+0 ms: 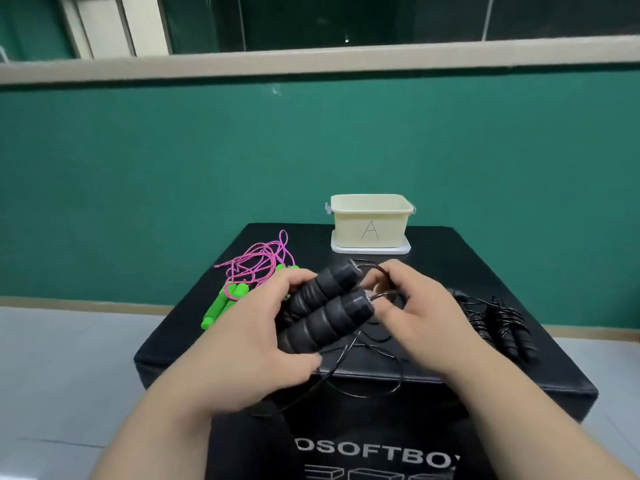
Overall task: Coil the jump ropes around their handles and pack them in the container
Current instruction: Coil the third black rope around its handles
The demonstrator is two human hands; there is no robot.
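Observation:
My left hand [263, 327] grips two black foam handles [325, 306] held side by side, their ends pointing up and to the right. My right hand [412, 306] pinches the thin black cord [381, 294] where it leaves the handle tips. The rest of that cord loops loosely over the box's front edge [360, 386]. A jump rope with green handles [225, 303] and a tangled pink cord [256, 261] lies to the left. A second black rope [502, 323], coiled around its handles, lies to the right. The cream container [370, 230] marked "A" stands open at the back.
Everything rests on a black padded box [519, 372] with white lettering on its front. The container sits on a white lid or tray [370, 250]. Grey floor surrounds the box, and a green wall rises behind it.

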